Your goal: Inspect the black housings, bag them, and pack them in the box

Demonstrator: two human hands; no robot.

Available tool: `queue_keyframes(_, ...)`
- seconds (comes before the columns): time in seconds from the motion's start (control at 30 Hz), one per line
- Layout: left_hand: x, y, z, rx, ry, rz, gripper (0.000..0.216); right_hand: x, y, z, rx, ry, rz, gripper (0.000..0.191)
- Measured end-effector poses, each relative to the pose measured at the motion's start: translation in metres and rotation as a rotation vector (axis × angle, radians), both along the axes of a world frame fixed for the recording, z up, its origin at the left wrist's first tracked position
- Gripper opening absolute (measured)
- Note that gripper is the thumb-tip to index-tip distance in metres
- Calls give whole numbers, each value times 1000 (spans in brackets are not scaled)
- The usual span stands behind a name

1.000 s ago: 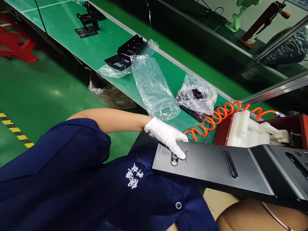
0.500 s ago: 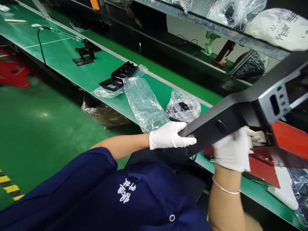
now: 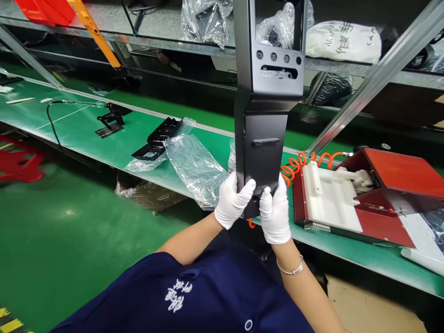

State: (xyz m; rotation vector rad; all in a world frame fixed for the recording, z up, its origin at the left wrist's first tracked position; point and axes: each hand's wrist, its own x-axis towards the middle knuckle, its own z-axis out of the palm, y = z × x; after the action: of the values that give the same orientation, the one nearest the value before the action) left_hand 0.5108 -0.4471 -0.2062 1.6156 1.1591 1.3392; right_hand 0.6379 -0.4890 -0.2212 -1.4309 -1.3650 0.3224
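Both of my hands, in white gloves, grip the lower end of a long black housing (image 3: 265,134) held upright in front of me. My left hand (image 3: 234,199) is closed round its left edge, thumb on the front face. My right hand (image 3: 276,212) is closed on the right edge, with the thumb also in front. The housing has a bend near its middle, round holes and a slot with raised lettering that begins "SAFETY". Its upper end runs out of the picture. The fingers behind it are hidden.
On the green bench (image 3: 204,134) lie a clear plastic bag (image 3: 196,162), a black bracket (image 3: 157,138) and a black folding stand (image 3: 113,120). At right stands a red machine (image 3: 398,175) with a white fixture (image 3: 333,203) and an orange coiled hose (image 3: 293,166). A metal shelf (image 3: 156,41) crosses above.
The black housing has swung from a slant toward the right to upright before me. My right hand has moved left and down onto its lower end. The view has turned right.
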Motion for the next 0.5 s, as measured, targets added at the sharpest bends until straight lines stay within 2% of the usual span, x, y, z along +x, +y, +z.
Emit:
queue_keyframes(0.1, 3, 2, -1, 22, -112, -13, 39, 5, -1, 2, -30, 106, 87, 79)
queue_keyframes(0.27, 5, 8, -2, 25, -252, -61, 44, 15, -1, 10, -131, 527, 294, 74)
queue_keyframes(0.33, 7, 6, -2, 21, -257, -50, 41, 17, 1, 12, -137, 604, 318, 75)
queue_keyframes(0.5, 16, -1, -1, 17, -243, 10, 33, 12, 5, 12, -172, 637, 291, 78)
